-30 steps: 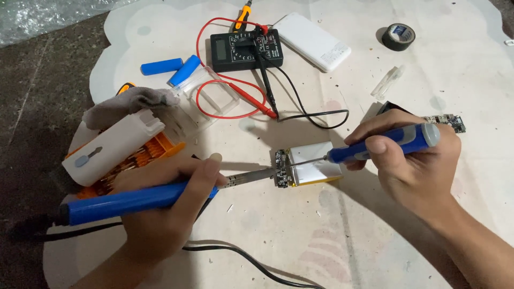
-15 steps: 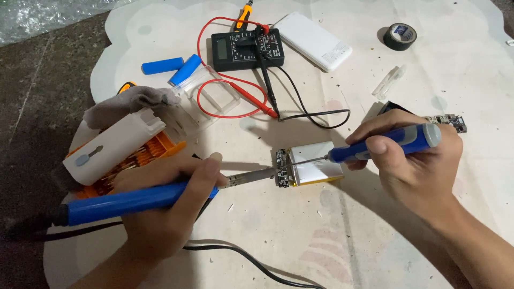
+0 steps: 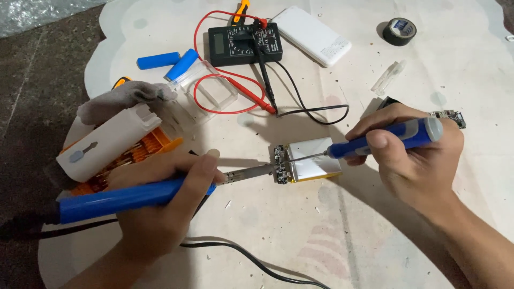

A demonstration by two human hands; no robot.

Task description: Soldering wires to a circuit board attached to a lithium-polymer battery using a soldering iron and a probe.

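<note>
- At the middle of the pale mat (image 3: pixel 375 230), a flat silver battery pouch (image 3: pixel 315 159) lies with a small circuit board (image 3: pixel 279 165) along its left edge.
- Left hand (image 3: pixel 160 214) is wrapped tight round the blue handle of a soldering iron (image 3: pixel 134 195); its metal tip reaches the circuit board from the left and looks to touch it.
- Right hand (image 3: pixel 412 160) grips a blue screwdriver (image 3: pixel 385 138), fingers curled closed, the thin shaft lying across the pouch towards the board.
- To do this well, I'd say: keep the iron's tip on the joint only, well clear of the soft pouch, and use the screwdriver to steady or lift gently, never to stab the foil.
- An orange tray (image 3: pixel 144 150) at the left holds rows of small bits, partly hidden under a white case (image 3: pixel 107 142) and a grey cloth (image 3: pixel 120 99).
- A clear plastic box (image 3: pixel 214 91) beyond it appears to hold nothing; one blue cylindrical cell (image 3: pixel 182 64) leans at its rim, another (image 3: pixel 158 60) lies beside.
- Further back sit a black multimeter (image 3: pixel 243 44) with red and black leads, a white power bank (image 3: pixel 310 35) and a roll of black tape (image 3: pixel 400 31).
</note>
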